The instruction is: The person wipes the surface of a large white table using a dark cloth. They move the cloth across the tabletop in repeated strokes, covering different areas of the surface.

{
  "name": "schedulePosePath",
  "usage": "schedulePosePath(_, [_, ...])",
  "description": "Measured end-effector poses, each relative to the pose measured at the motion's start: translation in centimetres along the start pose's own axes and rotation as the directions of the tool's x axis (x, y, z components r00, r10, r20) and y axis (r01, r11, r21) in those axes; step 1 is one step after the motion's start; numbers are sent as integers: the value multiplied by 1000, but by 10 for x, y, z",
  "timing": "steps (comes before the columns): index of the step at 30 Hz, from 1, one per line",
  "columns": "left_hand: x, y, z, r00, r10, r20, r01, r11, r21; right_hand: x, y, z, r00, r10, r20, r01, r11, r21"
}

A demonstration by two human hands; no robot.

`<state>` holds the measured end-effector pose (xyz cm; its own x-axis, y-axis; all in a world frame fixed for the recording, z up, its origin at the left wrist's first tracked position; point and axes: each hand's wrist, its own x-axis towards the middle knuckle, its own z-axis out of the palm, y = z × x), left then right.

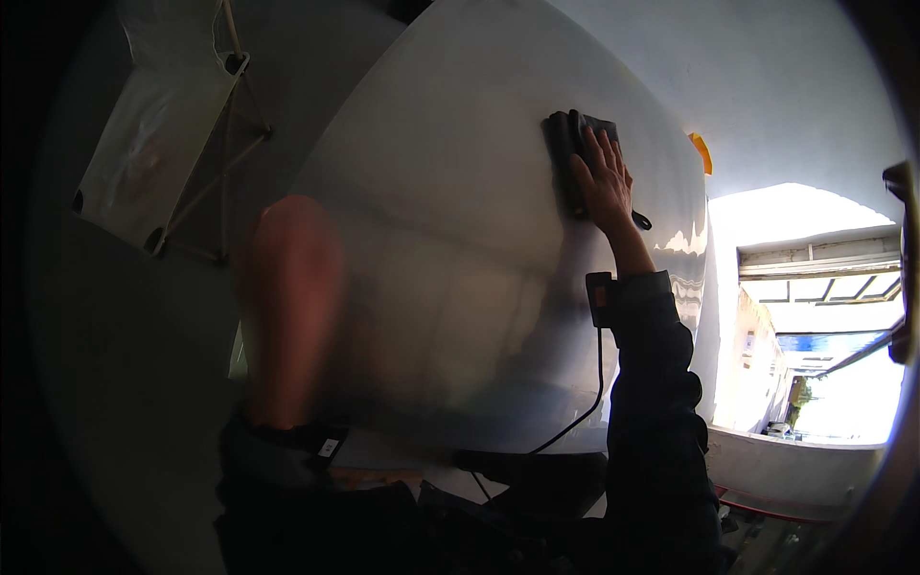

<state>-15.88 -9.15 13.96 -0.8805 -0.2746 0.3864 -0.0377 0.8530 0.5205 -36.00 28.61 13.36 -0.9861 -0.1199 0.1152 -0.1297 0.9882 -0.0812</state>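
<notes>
My right hand [607, 176] lies with fingers extended on a black folded pouch-like thing [564, 165]. A small black loop [641, 220] sticks out beside my wrist. Under these spreads a large glossy tabletop [445, 215], bright with reflections. Motion blurs my left hand [291, 248], raised near the camera over the tabletop's left side. Its fingers cannot be made out, nor whether it holds anything.
A folding chair [154, 122] with pale fabric and thin legs stands at the left. From a black device [599, 298] at my right cuff, a cable [596, 388] runs down to my body. An orange object [699, 153] shows past the right edge. Bright window [812, 345] at right.
</notes>
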Motion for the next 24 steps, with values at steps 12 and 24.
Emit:
schedulePosePath(12, [-1, -9, -10, 996, 81, 41, -87, 984, 159, -168, 323, -13, 748, 660, -71, -664, 743, -82])
schedulePosePath(24, [-4, -21, -16, 986, 129, 108, -125, 991, -49, -159, 217, -33, 431, 902, -23, -900, 427, -84])
